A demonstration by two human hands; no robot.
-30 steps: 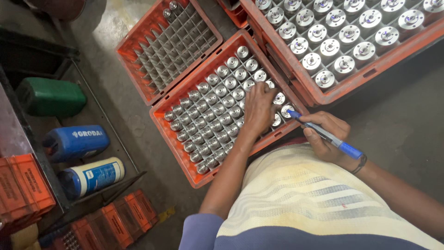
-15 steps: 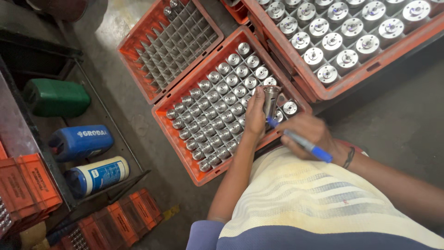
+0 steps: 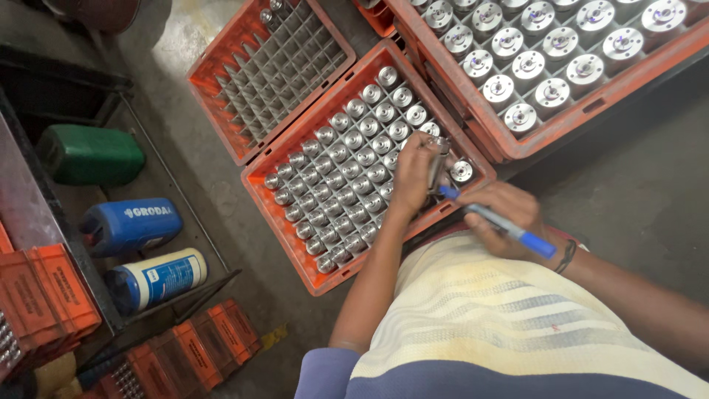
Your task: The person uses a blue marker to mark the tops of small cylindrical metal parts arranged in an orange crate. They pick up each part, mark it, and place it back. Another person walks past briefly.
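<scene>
Gripping a metal cylinder [image 3: 441, 159] in the left hand [image 3: 413, 174], the right hand [image 3: 509, 218] clasped a blue marker [image 3: 498, 223]; a slip risked dropping it into the orange crate [image 3: 295, 255].

Orange crates [image 3: 367, 170] on floor [image 3: 635, 185] (concrete)

The left hand [image 3: 410, 171] holds one small silver metal cylinder [image 3: 439, 161], lifted out of the orange plastic crate with a grid of cells [image 3: 260, 174], which is nearly full of the same cylinders. The right hand [image 3: 504, 219] grips a blue marker pen [image 3: 496, 222]; its tip touches the cylinder. A second, almost empty orange crate [image 3: 212, 58] stands just beside.
</scene>
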